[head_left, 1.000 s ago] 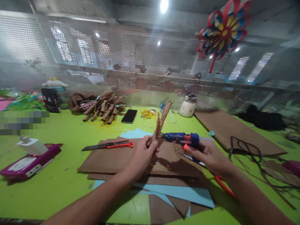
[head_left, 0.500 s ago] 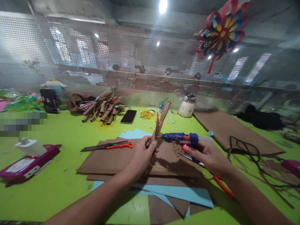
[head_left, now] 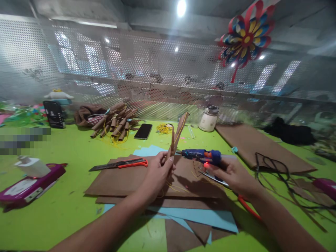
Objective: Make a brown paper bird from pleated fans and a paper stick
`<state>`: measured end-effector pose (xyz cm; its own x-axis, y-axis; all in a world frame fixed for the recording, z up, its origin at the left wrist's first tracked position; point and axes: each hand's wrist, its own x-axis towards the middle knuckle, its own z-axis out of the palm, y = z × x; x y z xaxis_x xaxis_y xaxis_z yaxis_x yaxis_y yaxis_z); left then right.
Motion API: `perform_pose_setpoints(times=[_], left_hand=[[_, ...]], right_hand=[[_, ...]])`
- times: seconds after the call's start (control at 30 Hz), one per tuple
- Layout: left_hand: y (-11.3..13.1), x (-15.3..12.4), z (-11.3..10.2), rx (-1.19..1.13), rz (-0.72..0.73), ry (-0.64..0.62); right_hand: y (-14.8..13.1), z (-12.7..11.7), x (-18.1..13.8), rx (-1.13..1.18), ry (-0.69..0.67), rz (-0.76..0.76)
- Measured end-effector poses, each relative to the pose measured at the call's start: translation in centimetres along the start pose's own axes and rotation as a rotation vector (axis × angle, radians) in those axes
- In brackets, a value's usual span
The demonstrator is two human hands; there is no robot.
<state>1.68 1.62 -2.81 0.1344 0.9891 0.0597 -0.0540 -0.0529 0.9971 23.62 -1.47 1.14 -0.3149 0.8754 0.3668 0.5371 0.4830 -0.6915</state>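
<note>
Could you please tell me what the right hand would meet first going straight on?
Its glue gun would probably meet the brown paper strip in the left hand, though depth is unclear.

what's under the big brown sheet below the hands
Under the big sheet, another brown sheet and blue paper show along the near edge; whatever lies beneath the middle is covered.

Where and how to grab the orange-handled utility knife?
Likely best by the orange-edged handle, from above right, fingers across the narrow width. The knife lies flat on the brown sheets, handle toward the left hand; its dark end points left past the sheets' edge, probably the blade, so avoid it.
</note>
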Motion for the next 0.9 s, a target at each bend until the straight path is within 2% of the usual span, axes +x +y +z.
perform_pose_setpoints(times=[0.13, 0.23, 0.37, 0.47, 0.57, 0.6, 0.67, 0.77, 0.9], left_hand=[[0.0, 0.1, 0.0, -0.035, -0.008, 0.01], [0.0, 0.1, 0.1, -0.047, -0.036, -0.009], [0.2, -0.1, 0.4, -0.058, -0.07, -0.059], [0.5, -0.5, 0.6, -0.07, -0.067, -0.08], [0.6, -0.7, 0.6, -0.011, -0.024, -0.069], [0.6, -0.8, 0.6, 0.041, 0.012, -0.057], [0.6, -0.9, 0.6, 0.174, 0.111, -0.037], [0.6, -1.1, 0.7, 0.323, 0.244, -0.064], [0.7, -1.6, 0.9, 0.392, 0.29, -0.136]], right_hand=[[1.7, -0.5, 0.6, -0.134, 0.12, -0.025], [4.6, -0.5, 1.7, -0.354, 0.206, -0.051], [9.3, -0.4, 2.8, -0.582, 0.126, 0.064], [10.5, -0.7, 2.8, -0.612, 0.043, 0.131], [8.1, -0.9, 2.4, -0.511, 0.086, 0.089], [6.7, -0.8, 2.3, -0.422, 0.142, 0.069], [3.7, -0.4, 2.1, -0.115, 0.158, 0.052], [0.1, 0.9, 2.0, 0.268, 0.06, 0.061], [-1.3, 2.4, 2.0, 0.392, 0.031, 0.107]])
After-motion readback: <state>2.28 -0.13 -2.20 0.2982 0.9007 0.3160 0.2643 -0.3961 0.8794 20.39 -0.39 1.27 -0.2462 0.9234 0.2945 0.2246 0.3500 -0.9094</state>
